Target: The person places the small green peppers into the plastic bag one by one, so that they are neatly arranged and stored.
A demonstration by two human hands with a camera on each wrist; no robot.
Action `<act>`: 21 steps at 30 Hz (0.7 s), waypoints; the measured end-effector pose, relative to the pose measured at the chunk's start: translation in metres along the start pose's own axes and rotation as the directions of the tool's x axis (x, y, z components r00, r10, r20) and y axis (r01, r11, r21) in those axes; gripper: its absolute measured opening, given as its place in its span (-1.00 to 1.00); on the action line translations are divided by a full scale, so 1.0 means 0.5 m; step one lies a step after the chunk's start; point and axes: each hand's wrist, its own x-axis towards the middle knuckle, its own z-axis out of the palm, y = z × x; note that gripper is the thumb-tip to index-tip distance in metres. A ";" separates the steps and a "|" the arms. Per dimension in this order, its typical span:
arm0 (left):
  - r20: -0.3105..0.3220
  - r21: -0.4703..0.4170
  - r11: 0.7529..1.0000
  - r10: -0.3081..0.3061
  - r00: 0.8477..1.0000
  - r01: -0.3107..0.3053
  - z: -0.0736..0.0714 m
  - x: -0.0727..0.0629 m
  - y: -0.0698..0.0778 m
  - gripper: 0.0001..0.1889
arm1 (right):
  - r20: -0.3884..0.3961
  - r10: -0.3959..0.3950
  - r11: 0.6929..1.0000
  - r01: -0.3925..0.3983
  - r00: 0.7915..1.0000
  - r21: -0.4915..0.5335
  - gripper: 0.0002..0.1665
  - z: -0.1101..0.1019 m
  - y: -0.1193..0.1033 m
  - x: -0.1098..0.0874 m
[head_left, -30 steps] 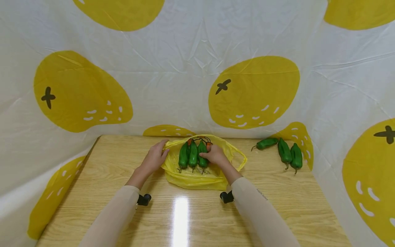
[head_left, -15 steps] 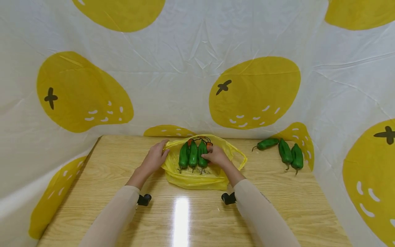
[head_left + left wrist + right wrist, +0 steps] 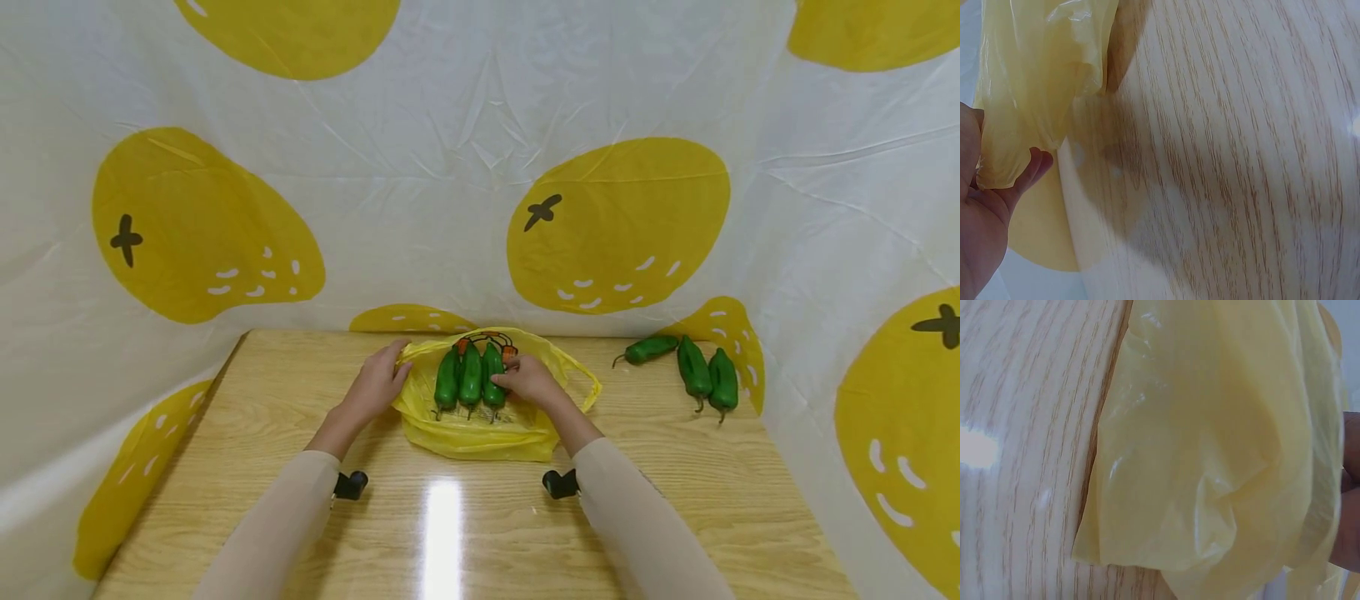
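A yellow plastic bag [image 3: 472, 442] lies with its mouth spread on the wooden table. Three long green peppers sit side by side in it, stems toward the person: a left pepper [image 3: 446, 379], a middle pepper [image 3: 470, 375] and a right pepper [image 3: 492, 371]. My left hand [image 3: 378, 379] pinches the bag's left rim; in the left wrist view the film [image 3: 1035, 81] hangs between thumb and fingers. Inside the bag, my right hand [image 3: 531, 379] holds the right pepper at its side, thumb across its edge. The bag's film [image 3: 1210, 437] covers most of the right wrist view.
Toward the table's back right corner lie three more green peppers: one crosswise [image 3: 648, 349], one beside it [image 3: 693, 368] and one at the right [image 3: 722, 382]. A bag handle [image 3: 588, 387] loops out to the right. White cloth with yellow fruit prints [image 3: 618, 225] hangs behind the table [image 3: 300, 358].
My right hand and forearm have shifted slightly to the right, the thumb sliding toward the right pepper's edge. The left hand stays at the bag's rim.
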 end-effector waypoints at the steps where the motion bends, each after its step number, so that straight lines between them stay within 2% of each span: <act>1: 0.002 0.001 1.000 0.000 1.000 0.000 -0.001 0.000 0.000 -0.51 | 0.001 0.000 1.000 0.000 1.000 0.003 -0.27 -0.001 -0.001 -0.002; 9: 0.009 -0.004 1.000 -0.008 1.000 0.008 -0.002 -0.001 0.000 -0.50 | -0.016 0.000 0.999 0.000 1.000 -0.033 -0.27 -0.025 -0.013 -0.026; 13: 0.007 0.000 1.000 -0.006 1.000 0.006 -0.001 -0.001 0.000 -0.50 | -0.008 -0.029 0.999 0.029 1.000 -0.024 -0.21 -0.045 -0.021 -0.050; 21: 0.010 -0.001 1.000 -0.007 1.000 0.007 0.000 -0.003 0.001 -0.50 | -0.005 -0.128 0.988 0.128 0.992 0.084 -0.22 -0.099 -0.022 -0.109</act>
